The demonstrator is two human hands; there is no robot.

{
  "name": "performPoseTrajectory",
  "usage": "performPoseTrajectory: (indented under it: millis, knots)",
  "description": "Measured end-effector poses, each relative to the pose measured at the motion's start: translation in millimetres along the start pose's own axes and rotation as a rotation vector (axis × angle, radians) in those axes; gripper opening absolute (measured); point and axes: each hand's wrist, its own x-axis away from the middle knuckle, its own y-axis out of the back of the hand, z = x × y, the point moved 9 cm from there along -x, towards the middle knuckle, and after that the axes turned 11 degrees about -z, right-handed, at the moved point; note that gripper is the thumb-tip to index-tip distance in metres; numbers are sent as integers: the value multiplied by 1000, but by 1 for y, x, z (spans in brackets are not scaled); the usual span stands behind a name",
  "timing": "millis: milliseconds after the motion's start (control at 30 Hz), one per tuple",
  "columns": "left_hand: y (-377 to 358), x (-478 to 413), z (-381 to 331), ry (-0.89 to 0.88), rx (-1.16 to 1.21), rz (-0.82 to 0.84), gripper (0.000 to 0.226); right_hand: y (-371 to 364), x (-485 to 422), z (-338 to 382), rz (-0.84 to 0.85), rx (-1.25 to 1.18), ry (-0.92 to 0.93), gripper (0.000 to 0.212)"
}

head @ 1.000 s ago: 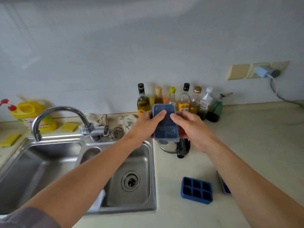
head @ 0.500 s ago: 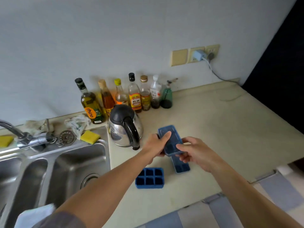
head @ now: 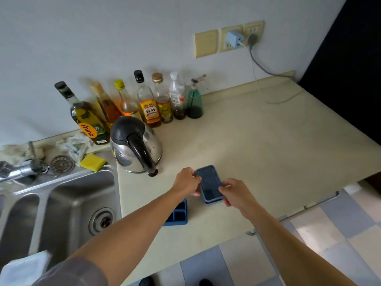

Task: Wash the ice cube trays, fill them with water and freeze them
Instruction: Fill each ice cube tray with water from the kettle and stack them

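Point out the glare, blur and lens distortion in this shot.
Head view: bright glare streaks the steel kettle; the bottles fan outward from wide-angle bending; the white item at bottom left is blurred; the lidded tray looks fairly sharp.

Soft, even daylight; wide-angle bowing at edges; slight blur throughout.

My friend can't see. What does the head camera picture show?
A left hand and a right hand hold a lidded tray by its sides over a cream counter. An open tray lies partly under the left arm. A kettle, bottles and a sink are further left.
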Motion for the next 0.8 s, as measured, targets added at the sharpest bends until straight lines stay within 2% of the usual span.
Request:
performPoseTrajectory:
  millis: [267, 367, 433, 500, 567, 667, 733, 800]
  knots:
    - [-6, -4, 8, 38, 28, 44, 6, -7, -7, -2, -46, 262, 92, 10]
    - [3, -3, 6, -11, 6, 11, 19, 2, 2, 12, -181, 399, 215, 26]
    - [21, 0, 3, -94, -27, -67, 23, 5, 13, 32, -268, 422, 337, 26]
    - [42, 7, 8, -176, -84, -145, 19, 1, 27, 55, -286, 379, 447, 24]
    - [65, 18, 22, -233, -124, -213, 14, -14, 38, 73, -201, 307, 510, 20]
    - [106, 35, 43, -336, -309, -375, 15, -51, 53, 77, 13, 299, 470, 21]
    - [128, 38, 68, -244, -320, -404, 17, -73, 57, 66, 102, 377, 388, 27]
    - [135, 39, 93, -103, -330, -340, 21, -87, 61, 55, 142, 394, 299, 26]
